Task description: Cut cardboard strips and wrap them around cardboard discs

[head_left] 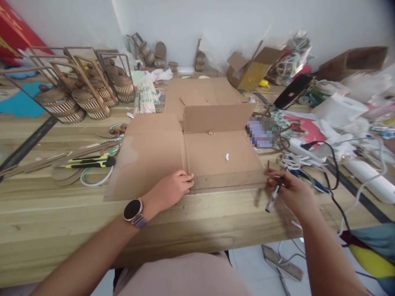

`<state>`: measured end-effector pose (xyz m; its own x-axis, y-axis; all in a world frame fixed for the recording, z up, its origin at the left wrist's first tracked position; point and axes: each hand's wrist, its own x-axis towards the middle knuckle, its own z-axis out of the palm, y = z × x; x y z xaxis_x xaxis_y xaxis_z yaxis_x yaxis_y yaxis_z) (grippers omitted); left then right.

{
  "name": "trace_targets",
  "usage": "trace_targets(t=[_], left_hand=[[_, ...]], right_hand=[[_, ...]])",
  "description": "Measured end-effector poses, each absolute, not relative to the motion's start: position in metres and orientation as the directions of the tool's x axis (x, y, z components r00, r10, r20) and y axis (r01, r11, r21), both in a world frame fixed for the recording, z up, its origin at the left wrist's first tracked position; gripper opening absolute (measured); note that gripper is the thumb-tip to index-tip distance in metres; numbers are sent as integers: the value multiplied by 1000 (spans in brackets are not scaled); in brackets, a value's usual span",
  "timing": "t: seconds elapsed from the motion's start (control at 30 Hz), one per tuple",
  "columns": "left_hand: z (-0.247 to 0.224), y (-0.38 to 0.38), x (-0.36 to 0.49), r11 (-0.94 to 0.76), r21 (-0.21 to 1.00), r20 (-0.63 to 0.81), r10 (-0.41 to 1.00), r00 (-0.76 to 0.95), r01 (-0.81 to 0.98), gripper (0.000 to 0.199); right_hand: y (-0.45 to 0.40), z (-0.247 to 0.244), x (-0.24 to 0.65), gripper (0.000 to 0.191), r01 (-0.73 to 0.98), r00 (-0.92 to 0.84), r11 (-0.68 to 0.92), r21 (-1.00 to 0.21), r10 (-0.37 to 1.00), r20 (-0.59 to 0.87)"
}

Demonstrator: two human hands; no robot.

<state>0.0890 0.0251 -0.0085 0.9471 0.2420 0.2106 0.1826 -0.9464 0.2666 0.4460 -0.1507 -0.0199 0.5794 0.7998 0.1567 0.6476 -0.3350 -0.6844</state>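
A flattened cardboard box [154, 156] lies unfolded on the table in front of me, one flap [219, 118] standing up at its middle. My left hand [173, 188] is at its near edge, fingers drawn together on the cardboard beside the central fold. On that wrist is a dark-faced watch [132, 210]. A pen [274, 195] with a clear barrel slants down from my right hand [290, 189], which is closed around it by the right near corner. A small dark tip also sticks up above those fingers; I cannot tell what it belongs to. A white scrap [227, 157] lies on the right panel.
Left of the cardboard lie a yellow-black utility knife [89, 162] and a white ring [96, 177]. Several lidded bamboo baskets [61, 105] stand behind them. To the right are cables [335, 164], a power strip [305, 151] and a white roll [370, 181]. An open carton [251, 74] is at the back.
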Motion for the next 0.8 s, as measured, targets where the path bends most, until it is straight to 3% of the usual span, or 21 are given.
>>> trace_targets(t=[0.2, 0.53, 0.8], left_hand=[[-12, 26, 88, -943, 281, 207, 243, 948, 180, 19], [-8, 28, 90, -946, 277, 154, 216, 964, 168, 21], [13, 47, 91, -928, 347, -24, 138, 990, 138, 38]], right_hand=[[-152, -20, 443, 23, 550, 613, -316, -773, 782, 117], [-149, -21, 440, 26, 507, 660, -307, -806, 739, 134], [-145, -13, 439, 31, 522, 699, -389, -759, 706, 119]])
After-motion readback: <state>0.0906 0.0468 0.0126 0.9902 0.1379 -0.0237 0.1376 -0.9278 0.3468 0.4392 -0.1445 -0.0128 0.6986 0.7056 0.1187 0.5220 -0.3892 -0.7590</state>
